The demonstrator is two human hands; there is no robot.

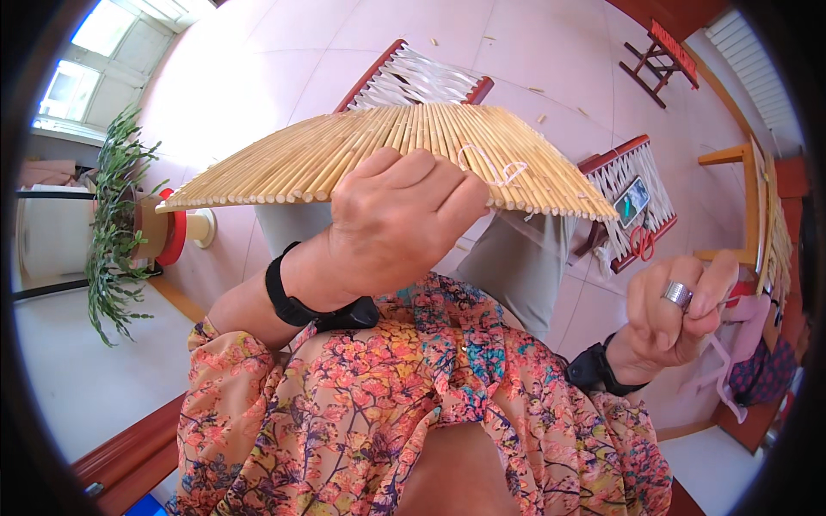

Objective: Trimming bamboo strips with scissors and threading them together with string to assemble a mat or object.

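Note:
A stiff mat of straw-coloured stalks [284, 163], set side by side, fans out across my lap above my grey-trousered knees. My left hand [404, 224] is closed over the mat's near edge, knuckles up; its fingertips are hidden. A loose loop of pale pink thread [514, 172] lies on the stalks to the right of that hand. Off to the right of the mat, raised and apart from it, is my right hand [675, 305], with a ring on one finger. Its thumb and fingers are pinched together; what they hold is too small to make out.
A strap-topped folding stool [430, 77] stands beyond the mat. Another strap stool [641, 168] at the right bears a phone [634, 199] and red-handled scissors [642, 243]. A potted green plant [120, 232] is at the left. Stalk bits [536, 89] litter the tiled floor.

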